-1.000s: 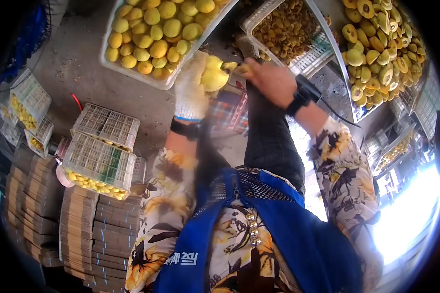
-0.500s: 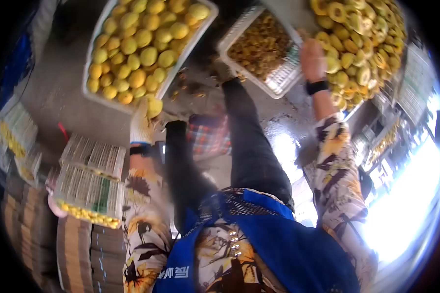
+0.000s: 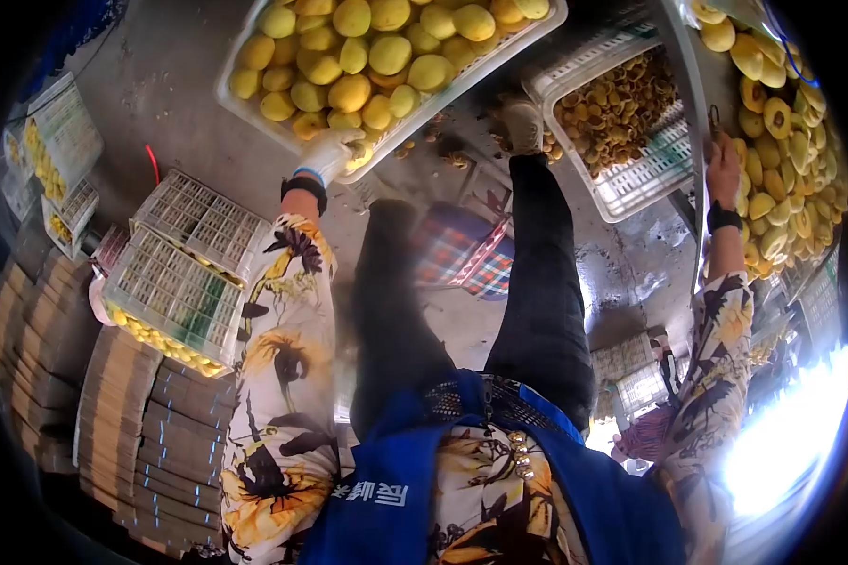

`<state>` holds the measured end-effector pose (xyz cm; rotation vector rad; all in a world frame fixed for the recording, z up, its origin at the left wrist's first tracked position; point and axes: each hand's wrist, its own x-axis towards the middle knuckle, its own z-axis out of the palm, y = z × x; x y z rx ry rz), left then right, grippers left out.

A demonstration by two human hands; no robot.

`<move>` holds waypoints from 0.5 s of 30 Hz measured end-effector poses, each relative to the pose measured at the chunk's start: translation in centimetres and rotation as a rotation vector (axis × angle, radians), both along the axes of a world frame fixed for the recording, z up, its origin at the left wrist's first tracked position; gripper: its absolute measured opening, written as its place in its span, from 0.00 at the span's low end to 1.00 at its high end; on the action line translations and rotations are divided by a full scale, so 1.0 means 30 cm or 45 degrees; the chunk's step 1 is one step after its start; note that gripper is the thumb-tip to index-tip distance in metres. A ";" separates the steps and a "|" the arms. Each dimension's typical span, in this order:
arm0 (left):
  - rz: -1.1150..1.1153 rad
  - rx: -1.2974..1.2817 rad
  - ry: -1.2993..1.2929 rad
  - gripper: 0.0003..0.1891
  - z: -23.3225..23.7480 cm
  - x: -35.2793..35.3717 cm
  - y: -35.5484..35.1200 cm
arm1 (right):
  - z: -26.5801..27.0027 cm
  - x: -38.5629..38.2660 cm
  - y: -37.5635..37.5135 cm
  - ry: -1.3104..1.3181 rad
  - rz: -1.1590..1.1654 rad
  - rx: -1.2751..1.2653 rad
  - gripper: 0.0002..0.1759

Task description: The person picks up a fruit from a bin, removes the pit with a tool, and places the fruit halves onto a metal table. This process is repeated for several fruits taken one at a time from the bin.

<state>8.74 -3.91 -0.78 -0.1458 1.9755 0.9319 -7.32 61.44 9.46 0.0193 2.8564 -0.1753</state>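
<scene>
My left hand [image 3: 332,155], in a white glove, is at the near corner of a white crate [image 3: 485,87] heaped with whole yellow peaches. Its fingers curl over a yellow peach [image 3: 359,157] there, partly hidden by them. Bare and closed, my right hand [image 3: 723,171] is beside the metal edge [image 3: 690,89] of a surface piled with pitted peach halves [image 3: 777,184]. A thin tool with a small looped end [image 3: 714,117] sticks up from its fingers; the rest of the tool is hidden.
Between my hands a white crate [image 3: 622,196] holds brown pits and scraps. Lidded crates of fruit [image 3: 174,273] stand at left, near stacked flat cardboard [image 3: 174,443]. A plaid cloth [image 3: 462,254] lies between my legs. Another person [image 3: 648,435] shows at lower right.
My view has shifted, with the crates now further right in it. My left hand, earlier just outside the crate with a yellow peach, is now at its corner. My right hand remains by the halves.
</scene>
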 end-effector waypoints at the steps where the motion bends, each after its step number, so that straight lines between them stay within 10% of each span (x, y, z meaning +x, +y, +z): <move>1: -0.255 -0.265 0.096 0.17 -0.045 0.016 -0.004 | -0.006 -0.003 0.011 -0.005 0.043 -0.012 0.21; 8: -0.104 -0.981 0.218 0.20 0.199 -0.012 0.163 | 0.060 -0.019 -0.053 -0.107 0.063 0.150 0.22; 15: -0.063 -0.800 0.404 0.13 0.046 0.123 0.149 | 0.077 -0.024 -0.079 -0.055 0.152 0.168 0.21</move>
